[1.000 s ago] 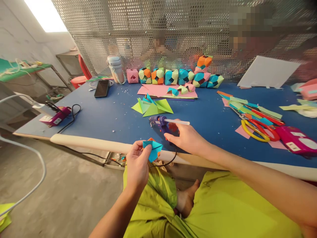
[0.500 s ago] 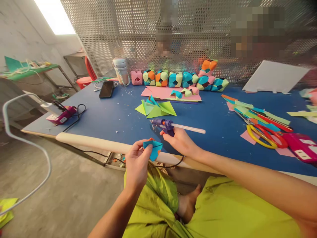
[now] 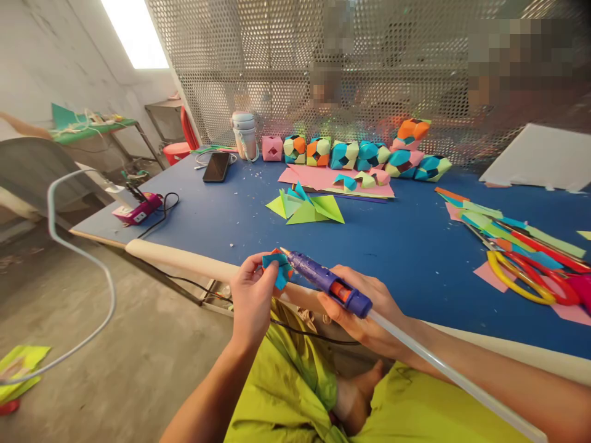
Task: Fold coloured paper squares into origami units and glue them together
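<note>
Between thumb and fingers, my left hand [image 3: 253, 289] pinches a small folded paper piece [image 3: 278, 275], blue with orange showing at its edges. My right hand [image 3: 369, 301] is closed around a purple hot glue gun [image 3: 325, 280], its handle mostly hidden by the hand. A long translucent glue stick [image 3: 452, 372] sticks out of the gun's back end. The nozzle points left and lies at the top right edge of the folded paper; whether it touches I cannot tell. Past my hands, green and blue folded papers [image 3: 318, 210] rest on the blue table [image 3: 392, 246].
Several folded paper balls [image 3: 344, 155] line the back by a perforated metal screen [image 3: 277, 61]. A phone [image 3: 216, 167] and a bottle [image 3: 244, 132] stand left of them. Scissors [image 3: 517, 277] and paper strips lie right. A black cord [image 3: 314, 333] hangs below the table edge.
My right hand has turned the glue gun and brought it nearer, so its nozzle is now at the folded paper. My left hand keeps its pinch. The view has shifted slightly left.
</note>
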Demonstrator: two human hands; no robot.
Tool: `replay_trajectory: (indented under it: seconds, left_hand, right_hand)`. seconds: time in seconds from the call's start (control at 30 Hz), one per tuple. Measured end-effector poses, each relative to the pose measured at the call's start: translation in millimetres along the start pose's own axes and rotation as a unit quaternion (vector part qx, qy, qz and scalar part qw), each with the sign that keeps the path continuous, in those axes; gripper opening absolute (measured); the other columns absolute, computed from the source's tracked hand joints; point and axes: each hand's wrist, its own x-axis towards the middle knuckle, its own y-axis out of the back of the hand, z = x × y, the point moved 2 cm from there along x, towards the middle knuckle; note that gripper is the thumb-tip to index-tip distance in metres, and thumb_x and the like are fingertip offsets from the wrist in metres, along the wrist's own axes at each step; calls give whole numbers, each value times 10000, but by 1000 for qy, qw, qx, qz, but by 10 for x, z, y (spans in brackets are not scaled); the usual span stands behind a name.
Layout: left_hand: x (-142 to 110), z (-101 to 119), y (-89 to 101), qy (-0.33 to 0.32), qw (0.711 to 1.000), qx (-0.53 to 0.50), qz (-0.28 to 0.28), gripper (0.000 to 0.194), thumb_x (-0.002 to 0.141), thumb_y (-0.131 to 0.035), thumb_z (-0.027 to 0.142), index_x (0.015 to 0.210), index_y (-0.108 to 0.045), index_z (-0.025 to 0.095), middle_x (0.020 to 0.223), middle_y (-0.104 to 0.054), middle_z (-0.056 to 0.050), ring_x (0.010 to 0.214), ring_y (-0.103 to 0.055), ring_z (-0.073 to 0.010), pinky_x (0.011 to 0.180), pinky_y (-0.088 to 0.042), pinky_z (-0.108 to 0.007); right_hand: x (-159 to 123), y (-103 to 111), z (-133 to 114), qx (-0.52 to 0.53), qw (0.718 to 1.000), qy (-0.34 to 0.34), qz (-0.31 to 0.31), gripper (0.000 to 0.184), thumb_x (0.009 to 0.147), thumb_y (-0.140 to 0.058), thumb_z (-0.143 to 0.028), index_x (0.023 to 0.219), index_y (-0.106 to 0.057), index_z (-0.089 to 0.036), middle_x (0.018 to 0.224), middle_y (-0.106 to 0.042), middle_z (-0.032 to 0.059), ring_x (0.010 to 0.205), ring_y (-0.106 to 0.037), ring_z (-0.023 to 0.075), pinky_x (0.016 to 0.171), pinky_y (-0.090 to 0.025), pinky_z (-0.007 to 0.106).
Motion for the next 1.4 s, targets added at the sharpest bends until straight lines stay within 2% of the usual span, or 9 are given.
replay_trajectory:
  seconds: [0.27, 0.47, 0.67, 0.83, 1.0, 1.4]
  left_hand:
    - [5, -25, -8, -21, 999, 37, 6, 180, 700, -733, 283, 789, -658, 146, 678, -662, 3, 548, -576, -76, 464, -472, -151]
    - [-1, -25, 2, -19, 999, 43, 2, 148, 718, -706, 274, 790, -664, 151, 660, -664, 6, 547, -571, -72, 475, -455, -144]
    - [-2, -29, -1, -28, 999, 45, -1, 143, 708, -713, 262, 777, -658, 150, 666, -659, 12, 557, -562, -68, 493, -458, -146]
    - [8, -38, -4, -14, 999, 48, -1, 154, 718, -700, 282, 787, -658, 152, 634, -647, 15, 509, -544, -71, 465, -446, -157]
    - [3, -47, 3, -21, 999, 43, 0, 171, 695, -715, 286, 781, -658, 149, 666, -656, 6, 548, -563, -86, 487, -458, -172]
    - [-19, -12, 3, -22, 999, 46, -3, 138, 705, -709, 268, 763, -653, 155, 653, -647, 18, 554, -570, -82, 510, -446, -171]
  right_hand:
    - [-57, -60, 69, -57, 997, 48, -18, 83, 859, -517, -174, 927, -473, -191, 730, -585, 5, 618, -525, 148, 593, -419, 266]
    - [-69, -54, 57, -80, 996, 38, -33, 87, 849, -525, -144, 897, -468, -191, 708, -587, -5, 613, -516, 154, 594, -386, 272]
    - [-62, -40, 15, -104, 991, 75, -35, 71, 849, -509, -131, 879, -474, -185, 709, -582, 3, 599, -481, 157, 586, -364, 273]
    - [-72, -35, 20, -123, 990, 63, -36, 52, 855, -506, -131, 869, -491, -180, 701, -589, 4, 597, -492, 159, 586, -358, 274]
    - [-59, -27, -9, -129, 988, 81, -28, 59, 850, -505, -133, 855, -480, -186, 682, -585, -7, 578, -484, 151, 572, -352, 268]
    - [-53, -17, -7, -120, 990, 70, -35, 56, 848, -494, -137, 856, -475, -190, 687, -588, -5, 581, -482, 153, 574, -363, 277]
